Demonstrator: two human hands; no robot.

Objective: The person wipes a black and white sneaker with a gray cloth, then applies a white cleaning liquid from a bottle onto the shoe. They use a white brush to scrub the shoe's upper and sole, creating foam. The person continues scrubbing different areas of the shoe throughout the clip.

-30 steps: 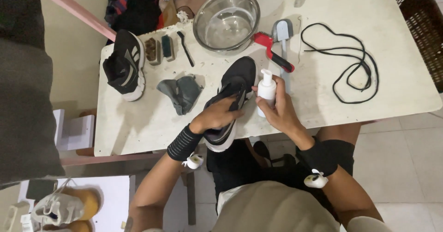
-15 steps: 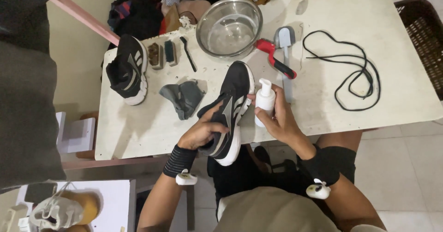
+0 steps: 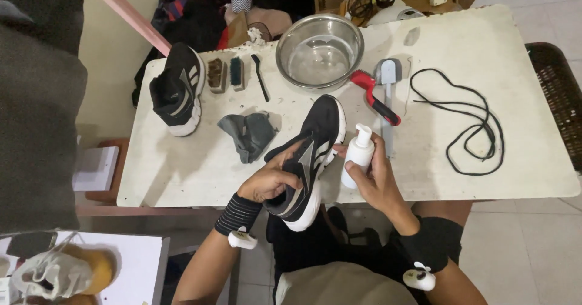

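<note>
The right hand (image 3: pixel 377 180) is gripping a white pump bottle (image 3: pixel 357 156), fingers wrapped tight, nozzle seemingly aiming at nine o'clock. There the left hand (image 3: pixel 271 180) is clutching a black sneaker (image 3: pixel 309 150), tilted, over the white table (image 3: pixel 515 44). Keeping the nozzle close should limit overspray. A steel bowl (image 3: pixel 319 50) is sitting at twelve o'clock.

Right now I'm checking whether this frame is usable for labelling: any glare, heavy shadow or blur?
Head view: sharp overall, no motion blur on the left hand or right hand; soft glare inside the steel bowl; the black shoe casts only faint shadow on the white table; the dark blurred mass at far left is out of focus.
</note>
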